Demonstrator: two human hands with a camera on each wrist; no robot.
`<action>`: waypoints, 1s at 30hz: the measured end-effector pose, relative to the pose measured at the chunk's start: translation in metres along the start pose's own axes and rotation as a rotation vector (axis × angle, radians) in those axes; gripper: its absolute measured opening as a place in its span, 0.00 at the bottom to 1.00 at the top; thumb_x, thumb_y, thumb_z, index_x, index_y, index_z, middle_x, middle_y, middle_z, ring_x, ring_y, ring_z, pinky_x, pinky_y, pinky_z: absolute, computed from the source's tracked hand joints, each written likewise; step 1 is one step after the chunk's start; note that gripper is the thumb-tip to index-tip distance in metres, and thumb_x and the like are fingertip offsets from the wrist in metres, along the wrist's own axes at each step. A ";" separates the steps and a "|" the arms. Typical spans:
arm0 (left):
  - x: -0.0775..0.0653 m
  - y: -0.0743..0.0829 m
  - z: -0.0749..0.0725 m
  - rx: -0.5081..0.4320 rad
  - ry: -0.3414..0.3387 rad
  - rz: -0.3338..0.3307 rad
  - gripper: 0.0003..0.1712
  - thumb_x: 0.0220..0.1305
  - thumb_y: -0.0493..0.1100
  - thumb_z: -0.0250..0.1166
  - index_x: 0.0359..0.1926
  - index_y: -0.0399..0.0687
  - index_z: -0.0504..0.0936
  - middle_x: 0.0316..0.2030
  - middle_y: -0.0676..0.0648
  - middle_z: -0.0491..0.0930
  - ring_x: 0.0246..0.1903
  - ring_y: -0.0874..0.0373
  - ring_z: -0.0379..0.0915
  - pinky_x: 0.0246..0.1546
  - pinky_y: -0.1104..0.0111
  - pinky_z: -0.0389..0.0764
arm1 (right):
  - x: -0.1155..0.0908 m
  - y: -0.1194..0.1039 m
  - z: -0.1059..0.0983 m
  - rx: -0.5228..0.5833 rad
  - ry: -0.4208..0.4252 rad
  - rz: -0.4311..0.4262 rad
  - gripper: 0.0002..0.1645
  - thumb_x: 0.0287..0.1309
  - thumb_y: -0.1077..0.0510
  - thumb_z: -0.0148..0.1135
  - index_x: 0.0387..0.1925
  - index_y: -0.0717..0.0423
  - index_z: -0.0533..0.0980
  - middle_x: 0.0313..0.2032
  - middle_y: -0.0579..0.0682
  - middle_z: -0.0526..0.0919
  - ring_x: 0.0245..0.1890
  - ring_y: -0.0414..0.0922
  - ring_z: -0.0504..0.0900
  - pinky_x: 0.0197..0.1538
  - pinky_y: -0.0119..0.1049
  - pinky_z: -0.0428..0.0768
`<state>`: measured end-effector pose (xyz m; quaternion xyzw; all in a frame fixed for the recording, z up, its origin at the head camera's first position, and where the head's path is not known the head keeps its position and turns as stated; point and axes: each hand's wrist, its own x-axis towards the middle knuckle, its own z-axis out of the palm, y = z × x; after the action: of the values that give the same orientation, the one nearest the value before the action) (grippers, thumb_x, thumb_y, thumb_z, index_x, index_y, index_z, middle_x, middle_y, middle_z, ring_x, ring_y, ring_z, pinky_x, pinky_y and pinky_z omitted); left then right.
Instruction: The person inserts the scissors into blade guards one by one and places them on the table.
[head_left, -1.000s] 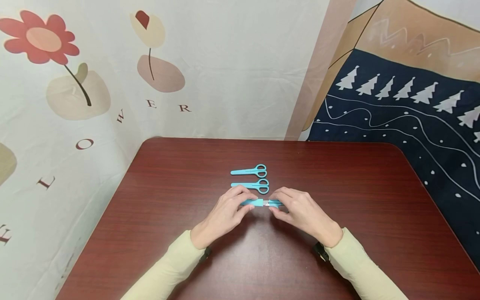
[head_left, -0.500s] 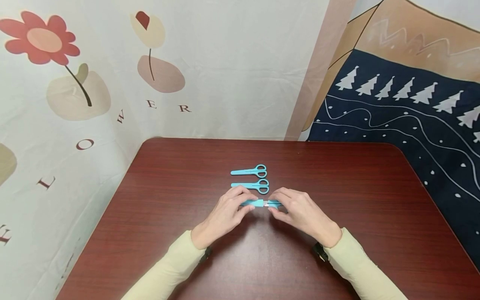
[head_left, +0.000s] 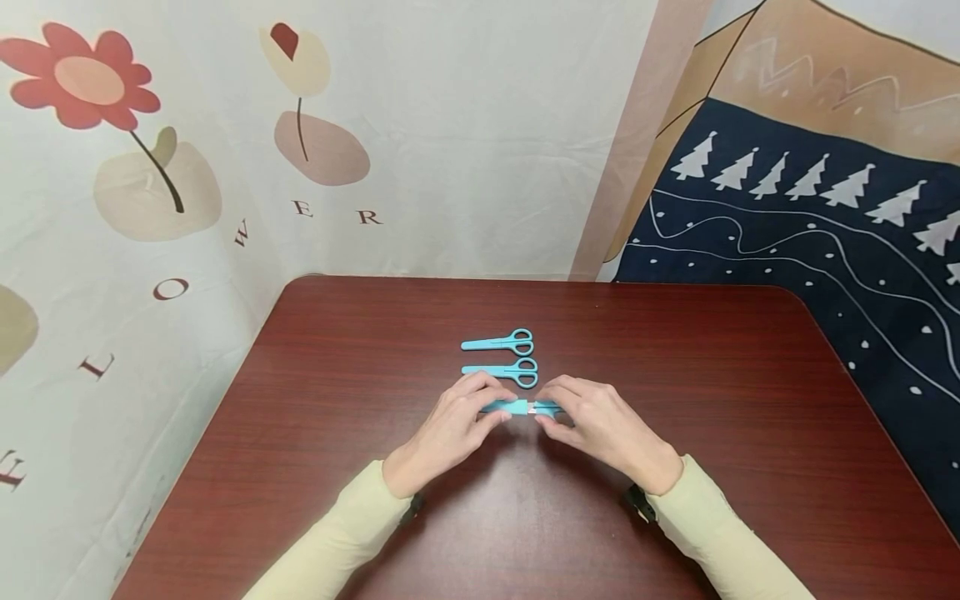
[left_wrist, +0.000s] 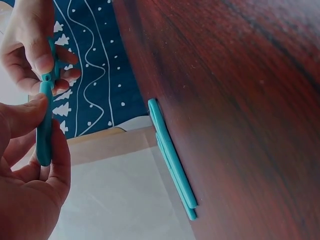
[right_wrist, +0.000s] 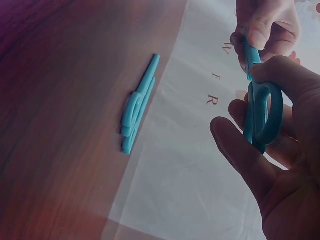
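Observation:
Just above the table, my left hand pinches a light blue blade cover between thumb and fingers. My right hand holds a pair of blue scissors by the handle. A short strip of metal blade shows between the cover's mouth and the handle; the rest of the blades is inside the cover. In the right wrist view the finger loops of the scissors lie between thumb and fingers. In the left wrist view the cover lies along my fingers with the thumb on top.
Two more pairs of blue scissors, the far one and the near one, lie side by side behind my hands, loops to the right, blades covered. The brown table meets a printed curtain at its back edge.
My right hand has shifted slightly left, pushing the scissors a little deeper into the cover, so less metal shows. The left hand and the two lying scissors stay in place.

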<state>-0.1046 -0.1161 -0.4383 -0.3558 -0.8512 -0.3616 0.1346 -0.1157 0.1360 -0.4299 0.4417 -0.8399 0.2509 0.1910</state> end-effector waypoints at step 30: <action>0.001 0.000 0.001 -0.026 0.018 0.016 0.10 0.63 0.36 0.75 0.46 0.43 0.88 0.42 0.51 0.79 0.35 0.60 0.74 0.38 0.71 0.77 | 0.004 -0.002 0.002 -0.006 0.007 -0.020 0.17 0.51 0.61 0.81 0.41 0.58 0.83 0.38 0.46 0.85 0.32 0.38 0.82 0.37 0.30 0.84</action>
<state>-0.1053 -0.1146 -0.4386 -0.3609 -0.8425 -0.3746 0.1403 -0.1164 0.1313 -0.4283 0.4487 -0.8355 0.2481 0.1976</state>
